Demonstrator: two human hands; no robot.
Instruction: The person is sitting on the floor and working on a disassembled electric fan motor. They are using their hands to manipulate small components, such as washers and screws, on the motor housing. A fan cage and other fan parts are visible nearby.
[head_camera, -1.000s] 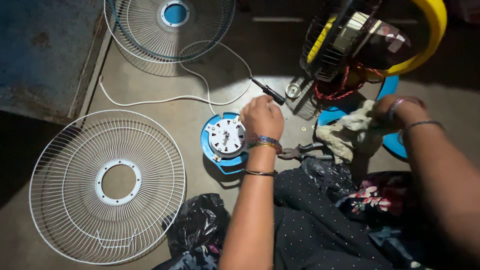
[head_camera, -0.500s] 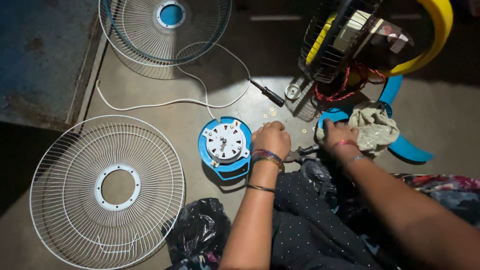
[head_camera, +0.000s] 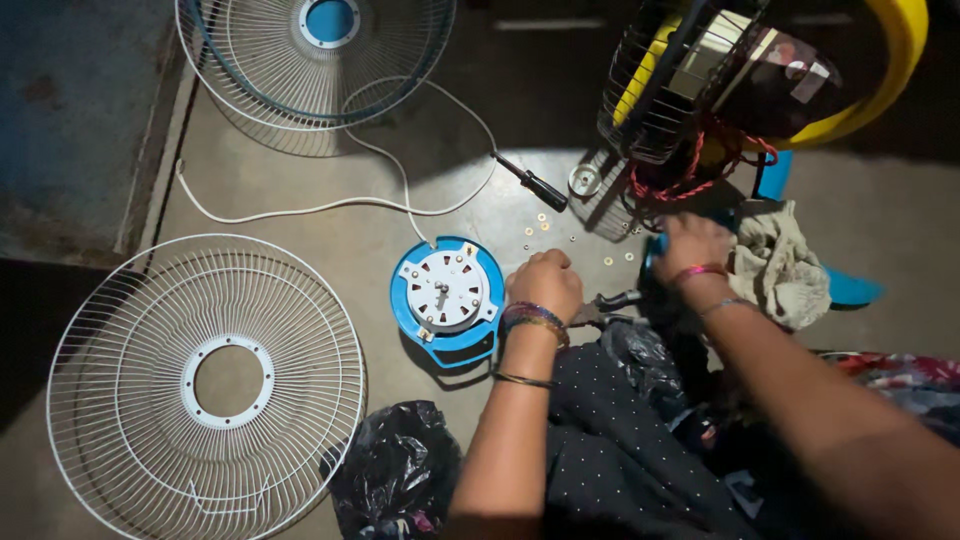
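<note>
A white fan motor (head_camera: 442, 292) sits in its round blue housing (head_camera: 452, 345) on the floor. My left hand (head_camera: 545, 282) rests as a curled fist against the housing's right rim; I see nothing in it. Pliers (head_camera: 606, 302) lie just right of that wrist. My right hand (head_camera: 690, 245) reaches down beside a crumpled beige rag (head_camera: 778, 262) and a blue fan blade (head_camera: 850, 290). Its fingers are hidden in shadow. Small washers and screws (head_camera: 545, 224) are scattered on the floor between my hands.
A white wire fan guard (head_camera: 120, 440) lies at the lower left, another guard (head_camera: 400, 60) at the top. A white cord (head_camera: 300, 210) loops across the floor. A screwdriver (head_camera: 532, 184), a round cap (head_camera: 584, 180), a yellow caged fan (head_camera: 880, 90) and a black bag (head_camera: 400, 475) lie around.
My right hand left the rag and moved left, down toward the floor. My left hand slid from above the motor to its right rim.
</note>
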